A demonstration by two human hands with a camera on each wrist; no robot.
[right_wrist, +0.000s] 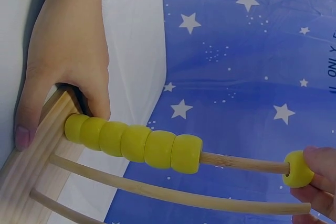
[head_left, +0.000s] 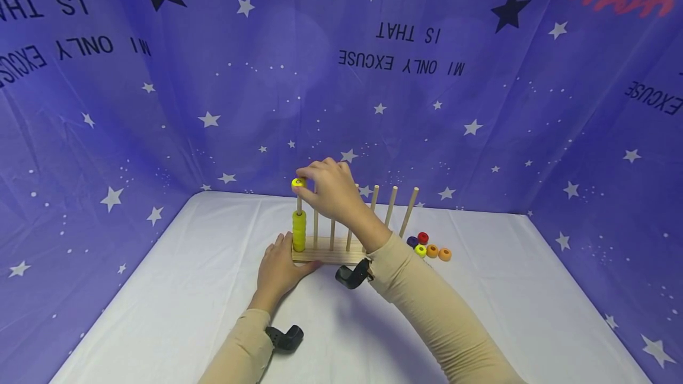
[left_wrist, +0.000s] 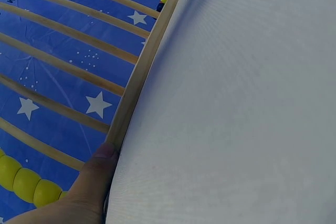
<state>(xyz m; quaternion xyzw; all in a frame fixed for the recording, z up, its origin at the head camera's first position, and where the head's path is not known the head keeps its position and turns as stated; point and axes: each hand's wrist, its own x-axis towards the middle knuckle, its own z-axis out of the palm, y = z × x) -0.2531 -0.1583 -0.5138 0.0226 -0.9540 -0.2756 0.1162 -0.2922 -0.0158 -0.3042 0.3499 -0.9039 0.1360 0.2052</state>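
Observation:
A wooden base (head_left: 341, 256) with several upright pegs stands on the white table (head_left: 203, 289). Its leftmost peg carries a stack of yellow beads (head_left: 299, 231). My right hand (head_left: 305, 182) pinches one more yellow bead (head_left: 297, 182) at that peg's tip; in the right wrist view the bead (right_wrist: 297, 169) sits on the peg's end between my fingertips (right_wrist: 320, 161), apart from the stack (right_wrist: 134, 144). My left hand (head_left: 290, 256) grips the base's left end, thumb (left_wrist: 97, 169) against the base's front edge (left_wrist: 142, 72), fingers behind the base (right_wrist: 37, 150).
Several loose beads lie right of the base: blue (head_left: 412, 241), red (head_left: 423, 237), yellow-green (head_left: 420, 250) and two orange (head_left: 439, 252). The other pegs (head_left: 392, 205) are bare. A starry blue cloth (head_left: 453, 105) walls the table's back and sides.

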